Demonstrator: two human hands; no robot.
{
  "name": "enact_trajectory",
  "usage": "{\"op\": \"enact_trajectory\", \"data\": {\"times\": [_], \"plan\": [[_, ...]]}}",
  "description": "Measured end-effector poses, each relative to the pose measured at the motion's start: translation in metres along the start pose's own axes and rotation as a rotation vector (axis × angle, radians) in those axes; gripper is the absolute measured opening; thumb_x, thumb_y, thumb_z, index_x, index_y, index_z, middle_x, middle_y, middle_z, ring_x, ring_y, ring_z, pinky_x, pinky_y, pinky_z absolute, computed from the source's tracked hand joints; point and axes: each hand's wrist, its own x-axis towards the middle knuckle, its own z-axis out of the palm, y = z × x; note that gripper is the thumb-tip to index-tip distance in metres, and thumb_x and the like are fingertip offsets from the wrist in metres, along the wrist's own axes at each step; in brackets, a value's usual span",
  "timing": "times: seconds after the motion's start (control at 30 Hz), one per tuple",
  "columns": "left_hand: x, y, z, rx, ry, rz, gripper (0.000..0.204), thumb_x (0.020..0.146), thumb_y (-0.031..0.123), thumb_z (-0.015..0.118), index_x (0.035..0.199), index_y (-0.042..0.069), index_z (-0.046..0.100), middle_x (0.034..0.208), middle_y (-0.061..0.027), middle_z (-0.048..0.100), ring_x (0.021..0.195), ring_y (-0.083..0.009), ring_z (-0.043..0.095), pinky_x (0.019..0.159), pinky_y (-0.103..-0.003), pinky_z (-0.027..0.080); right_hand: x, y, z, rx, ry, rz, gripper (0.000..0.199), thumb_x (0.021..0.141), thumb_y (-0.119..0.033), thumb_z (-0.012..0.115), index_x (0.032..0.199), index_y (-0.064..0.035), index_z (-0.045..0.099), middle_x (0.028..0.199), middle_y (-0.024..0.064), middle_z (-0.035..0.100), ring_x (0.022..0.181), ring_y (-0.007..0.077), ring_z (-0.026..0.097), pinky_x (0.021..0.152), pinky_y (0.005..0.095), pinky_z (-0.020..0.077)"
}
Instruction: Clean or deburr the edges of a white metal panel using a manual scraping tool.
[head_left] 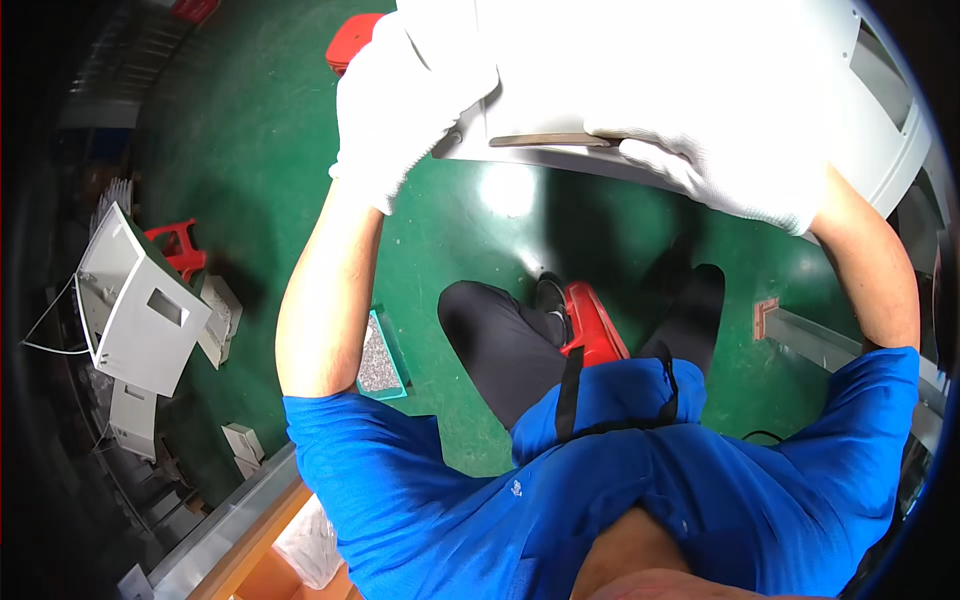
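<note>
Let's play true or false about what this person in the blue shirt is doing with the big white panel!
1. Both hands wear white gloves. True: the left hand and the right hand are both gloved.
2. The hands hold a white metal panel. True.
3. The floor is yellow. False: it is green.
4. The person sits on a red stool. True, it shows between the legs.
5. The small tray by the left arm is red. False: it has a teal rim and holds small grey bits.

Green floor bears a red stool, grey housings and a teal tray.
</note>
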Motion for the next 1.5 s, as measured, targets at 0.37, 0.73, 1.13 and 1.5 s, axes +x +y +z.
{"op": "enact_trajectory", "data": {"times": [0.37,0.73,1.13,1.5], "plan": [[0.001,0.018,0.016,0.045,0.002,0.026,0.068,0.074,0.049,0.076,0.119,0.001,0.060,0.108,-0.0166,0.068,0.098,-0.0288,0.067,0.085,-0.037,0.053,-0.011,-0.005,0.006,-0.179,-0.171,0.101,0.031,0.098,-0.026,0.053,0.121,-0.0093,0.063,0.096,0.0177,0.066,0.090,0.0347,0.065,0.078,0.0404,0.0533],[0.013,0.048,0.024,0.049,-0.017,0.091,0.072,0.075,0.052,0.074,0.123,0.001,0.057,0.109,-0.0157,0.068,0.099,-0.0259,0.067,0.087,-0.035,0.052,-0.082,-0.022,-0.010,-0.633,0.136,0.285,0.031,0.094,-0.031,0.062,0.119,-0.0137,0.068,0.110,0.0096,0.068,0.099,0.0282,0.065,0.088,0.0390,0.0514],[0.014,0.082,0.038,0.023,-0.046,0.105,0.074,0.076,0.053,0.072,0.124,-0.001,0.056,0.111,-0.0170,0.067,0.102,-0.0271,0.066,0.090,-0.035,0.051,-0.122,-0.033,-0.020,-0.683,0.190,0.353,0.043,0.089,-0.040,0.065,0.123,-0.0133,0.066,0.111,0.0086,0.069,0.100,0.0275,0.064,0.090,0.0410,0.0486],[0.020,0.117,0.027,-0.074,-0.139,0.101,0.058,0.077,0.043,0.071,0.115,0.001,0.058,0.102,-0.0193,0.068,0.095,-0.0311,0.067,0.083,-0.038,0.053,-0.104,-0.011,-0.015,-0.606,0.197,0.331,0.043,0.090,-0.038,0.063,0.124,-0.0112,0.064,0.113,0.0101,0.067,0.102,0.0281,0.063,0.091,0.0406,0.0487]]}}
